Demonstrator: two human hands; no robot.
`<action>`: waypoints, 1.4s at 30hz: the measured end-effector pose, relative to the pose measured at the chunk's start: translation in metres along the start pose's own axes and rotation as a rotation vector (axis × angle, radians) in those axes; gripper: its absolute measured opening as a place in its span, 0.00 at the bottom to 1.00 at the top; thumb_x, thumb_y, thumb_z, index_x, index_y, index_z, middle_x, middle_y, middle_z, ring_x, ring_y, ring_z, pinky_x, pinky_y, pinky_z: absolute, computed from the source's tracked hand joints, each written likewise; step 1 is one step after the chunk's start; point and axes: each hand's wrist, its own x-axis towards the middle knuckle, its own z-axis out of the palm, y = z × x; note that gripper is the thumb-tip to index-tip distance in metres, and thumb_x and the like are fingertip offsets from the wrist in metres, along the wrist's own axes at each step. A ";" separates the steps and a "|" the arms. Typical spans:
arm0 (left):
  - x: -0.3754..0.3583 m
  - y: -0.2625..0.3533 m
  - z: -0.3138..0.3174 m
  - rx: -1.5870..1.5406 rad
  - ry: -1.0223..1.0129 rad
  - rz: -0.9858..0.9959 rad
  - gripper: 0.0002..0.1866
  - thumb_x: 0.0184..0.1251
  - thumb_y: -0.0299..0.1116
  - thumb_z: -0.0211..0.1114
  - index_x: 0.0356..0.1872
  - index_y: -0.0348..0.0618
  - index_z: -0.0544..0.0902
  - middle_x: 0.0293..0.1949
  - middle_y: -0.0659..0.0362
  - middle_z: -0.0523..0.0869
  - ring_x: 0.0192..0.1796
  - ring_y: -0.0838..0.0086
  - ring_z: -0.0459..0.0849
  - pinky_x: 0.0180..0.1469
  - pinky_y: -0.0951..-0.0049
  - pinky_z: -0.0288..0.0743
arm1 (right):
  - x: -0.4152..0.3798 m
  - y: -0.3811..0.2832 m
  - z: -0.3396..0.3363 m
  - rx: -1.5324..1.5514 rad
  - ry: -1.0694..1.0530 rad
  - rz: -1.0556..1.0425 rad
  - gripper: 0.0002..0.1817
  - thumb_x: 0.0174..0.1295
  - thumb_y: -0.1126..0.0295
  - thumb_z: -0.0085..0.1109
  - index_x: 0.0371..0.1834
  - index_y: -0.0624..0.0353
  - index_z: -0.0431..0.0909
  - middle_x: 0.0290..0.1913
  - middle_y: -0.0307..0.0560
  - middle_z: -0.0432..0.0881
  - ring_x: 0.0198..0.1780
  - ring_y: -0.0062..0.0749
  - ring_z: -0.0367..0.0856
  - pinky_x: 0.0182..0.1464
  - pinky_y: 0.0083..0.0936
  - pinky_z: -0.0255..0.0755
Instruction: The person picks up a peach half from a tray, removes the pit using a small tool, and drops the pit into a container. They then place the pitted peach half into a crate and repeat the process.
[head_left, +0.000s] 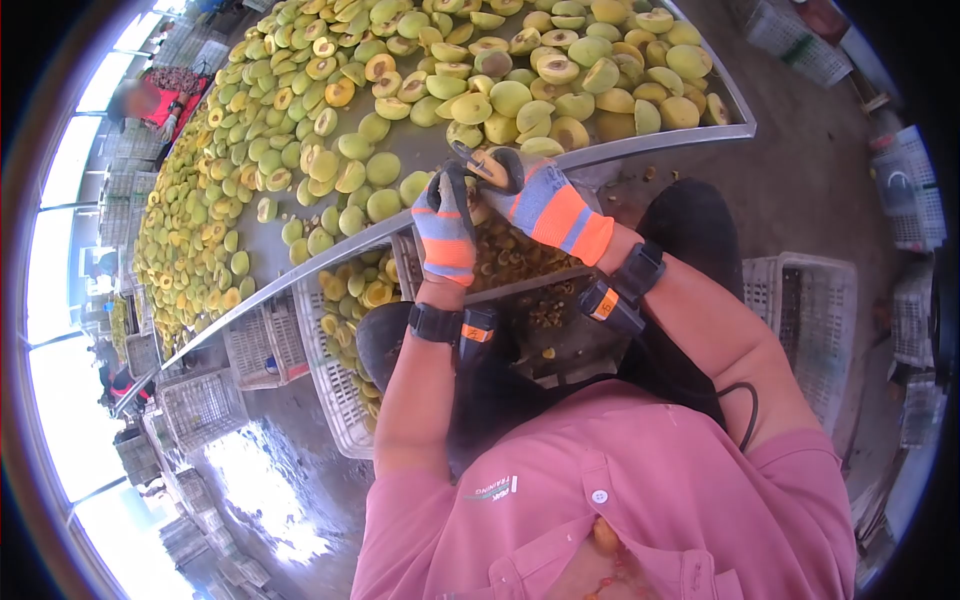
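Pink shirt (620, 490) nearest, right grip (548, 203) clasps tan tool (487, 168) slanted lengthwise forward-left, left grip (443, 225) unclear.

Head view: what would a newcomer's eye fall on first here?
Most likely the great spread of green and yellow fruit halves across the metal-edged table, filling the upper part of the picture. Next, the orange-and-grey gloves at the table's near edge: the left hand beside the right hand, which holds an orange-and-black tool. Then the bright pink shirt filling the bottom.
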 end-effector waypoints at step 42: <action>0.013 0.013 0.008 0.596 -0.129 0.442 0.08 0.63 0.25 0.57 0.39 0.34 0.81 0.34 0.53 0.84 0.35 0.69 0.81 0.40 0.71 0.74 | -0.017 0.014 -0.003 0.379 -0.389 0.268 0.16 0.51 0.66 0.61 0.40 0.65 0.79 0.26 0.50 0.82 0.27 0.34 0.80 0.30 0.32 0.73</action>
